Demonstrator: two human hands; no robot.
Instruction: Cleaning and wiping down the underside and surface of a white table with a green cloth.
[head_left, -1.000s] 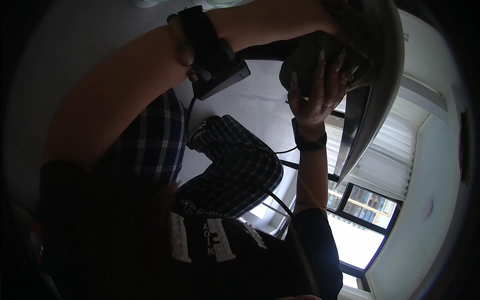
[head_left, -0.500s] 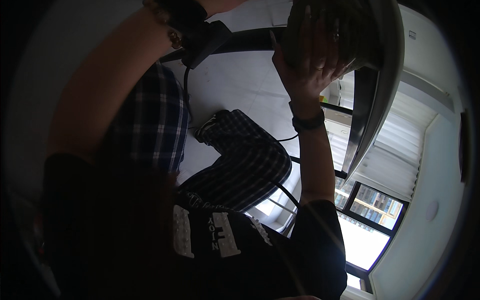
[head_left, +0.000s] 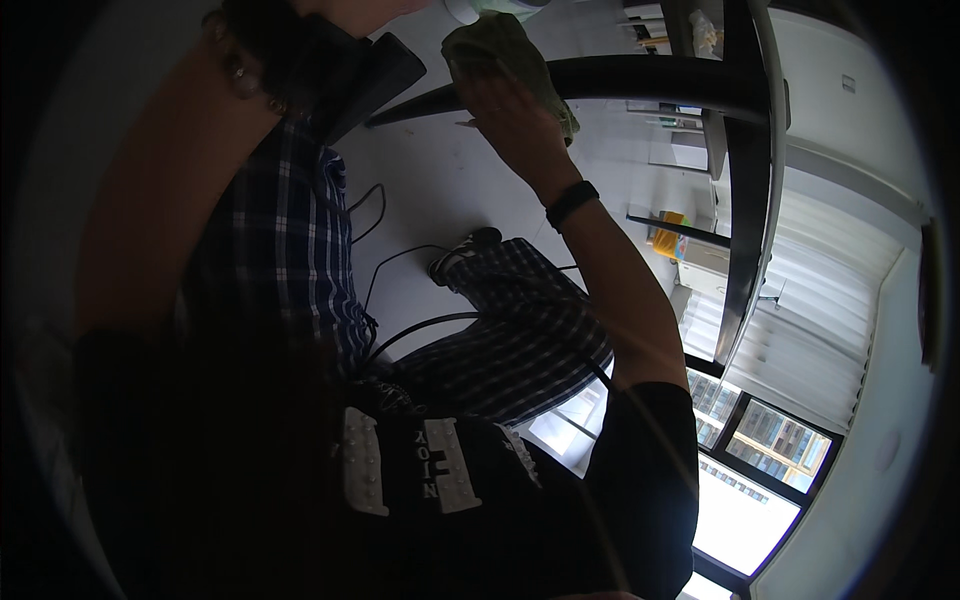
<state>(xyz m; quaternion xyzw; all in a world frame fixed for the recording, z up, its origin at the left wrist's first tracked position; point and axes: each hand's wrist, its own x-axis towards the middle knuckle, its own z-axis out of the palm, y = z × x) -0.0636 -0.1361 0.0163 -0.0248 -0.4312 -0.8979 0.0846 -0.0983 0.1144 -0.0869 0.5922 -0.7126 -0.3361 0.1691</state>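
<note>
A folded green cloth (head_left: 515, 50) lies under my right hand (head_left: 510, 115), whose fingers rest over it near the top of the view. Hand and cloth are at a dark curved bar (head_left: 650, 80), part of a furniture frame. My left hand (head_left: 365, 12) is cut off by the upper edge, so its fingers do not show. A black box-shaped device (head_left: 375, 85) sits at the left wrist, by a beaded bracelet (head_left: 240, 80). Past the cloth, a white and green object (head_left: 495, 8) shows only partly; its kind is unclear.
My bent legs in plaid trousers (head_left: 480, 340) are over the pale floor (head_left: 410, 190), with a black cable (head_left: 420, 320) looping between them. An upright dark post (head_left: 742, 200) stands at right. Behind it are an orange package (head_left: 668, 235), white curtains (head_left: 800, 330) and a window (head_left: 750, 500).
My right hand has moved left with the cloth, away from the upright post and along the curved bar. My left arm has shifted slightly left. The white and green object has come into view.
</note>
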